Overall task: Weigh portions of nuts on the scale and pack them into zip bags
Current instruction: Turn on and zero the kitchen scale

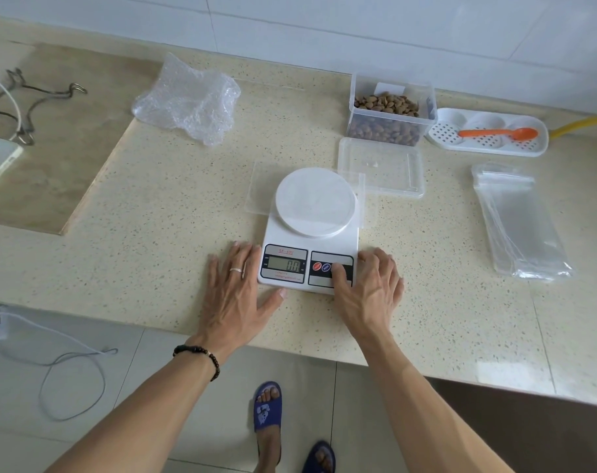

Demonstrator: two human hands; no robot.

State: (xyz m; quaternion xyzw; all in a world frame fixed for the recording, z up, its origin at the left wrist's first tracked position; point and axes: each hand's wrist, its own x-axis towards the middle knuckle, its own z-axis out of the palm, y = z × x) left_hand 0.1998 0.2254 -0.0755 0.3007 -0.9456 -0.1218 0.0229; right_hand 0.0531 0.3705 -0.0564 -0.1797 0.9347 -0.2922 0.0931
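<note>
Left hand (234,288), flat and spread, grasping nothing, rests on the worktop (153,213) against the scale (310,233); right hand (367,288), also empty, lies open at the opposite side, thumb on the button panel. Behind stand an open tub of nuts (389,112), its lid (380,167), and, rightward, a stack of zip bags (520,223).

The scale (310,230) is flanked closely by both hands, the left hand (237,291) flat on the desk (153,216) and the right hand (365,288) over the buttons. Bare desk is left open between scale and bubble wrap (188,100). The way to the nut container (390,109) is narrowed by its lid (380,167) (lying just behind the platform). Open desk separates the scale from the zip bags (518,223).
</note>
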